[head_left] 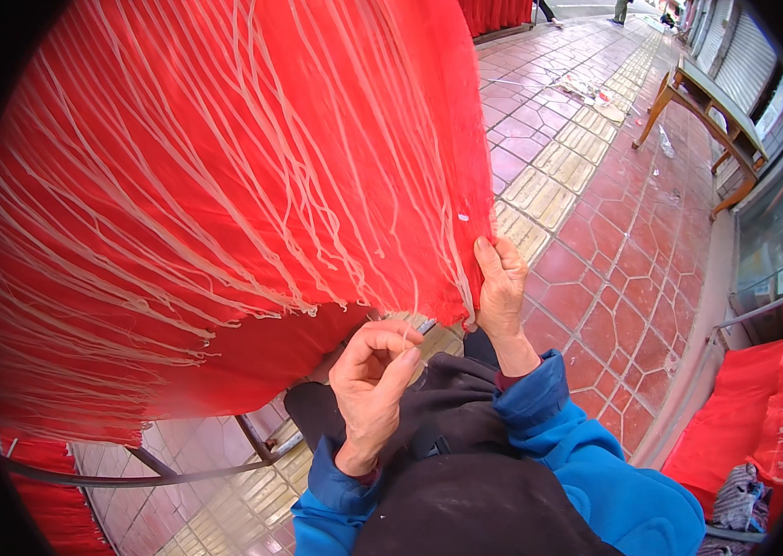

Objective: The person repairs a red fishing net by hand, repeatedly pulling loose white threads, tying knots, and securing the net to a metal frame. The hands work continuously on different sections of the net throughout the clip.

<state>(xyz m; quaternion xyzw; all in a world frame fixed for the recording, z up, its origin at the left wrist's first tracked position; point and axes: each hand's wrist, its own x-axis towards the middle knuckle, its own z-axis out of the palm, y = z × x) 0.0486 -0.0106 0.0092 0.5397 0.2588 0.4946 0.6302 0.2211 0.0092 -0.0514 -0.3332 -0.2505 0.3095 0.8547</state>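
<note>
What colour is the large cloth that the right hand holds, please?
The large cloth is bright red; the head view shows it best.

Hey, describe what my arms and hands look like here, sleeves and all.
Your left hand and right hand are bare, without gloves. Both arms wear bright blue sleeves ending in wide, darker blue cuffs. A dark reddish inner layer peeks out at the wrists.

One head-worn fisheye looks down, close above the lap (479,496) and the red cloth (234,185).
</note>
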